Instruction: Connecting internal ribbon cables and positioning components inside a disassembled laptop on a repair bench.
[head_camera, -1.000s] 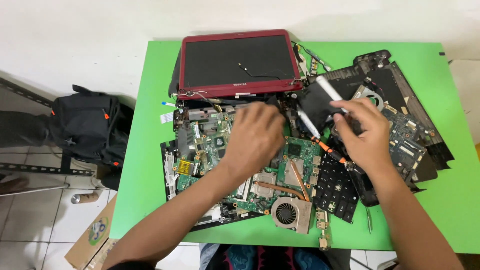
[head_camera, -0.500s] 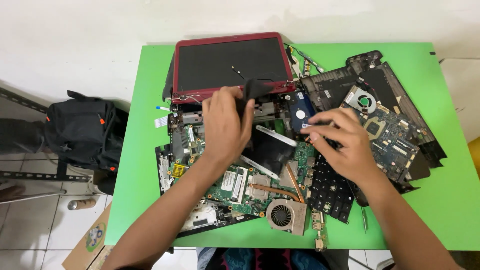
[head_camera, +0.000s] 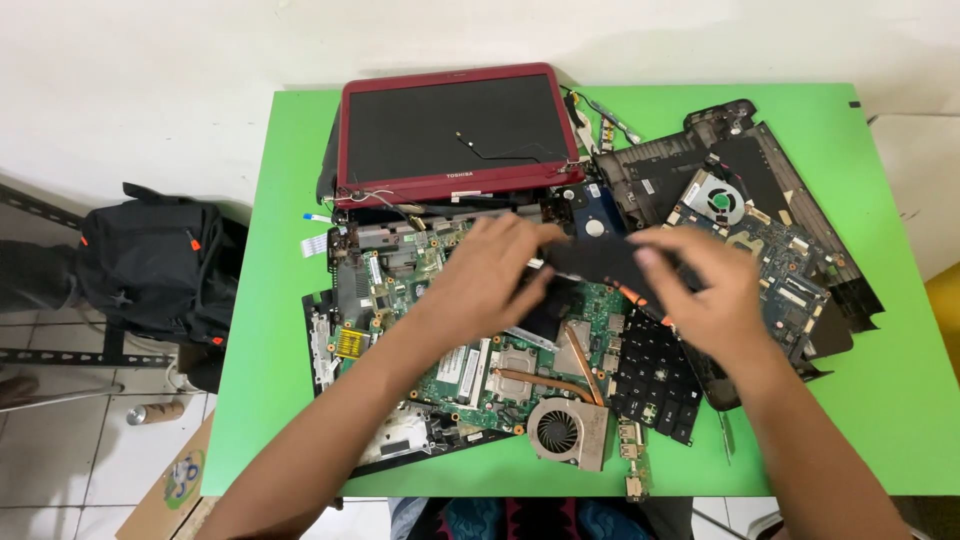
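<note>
- My left hand (head_camera: 490, 275) sits near the middle of the worktop, palm down, with its fingers curled and pointing towards the far edge.
- My left forearm runs back from it on a slant to the near left corner, bare to the elbow.
- My right hand (head_camera: 705, 290) is just to the right of it, back upward, with its fingers bent inward towards my left hand; the fingertips are blurred.
- My right forearm comes in from the near right corner, also bare.
- The two hands are close together, fingertips nearly meeting, both closed on the same dark flat part.
</note>
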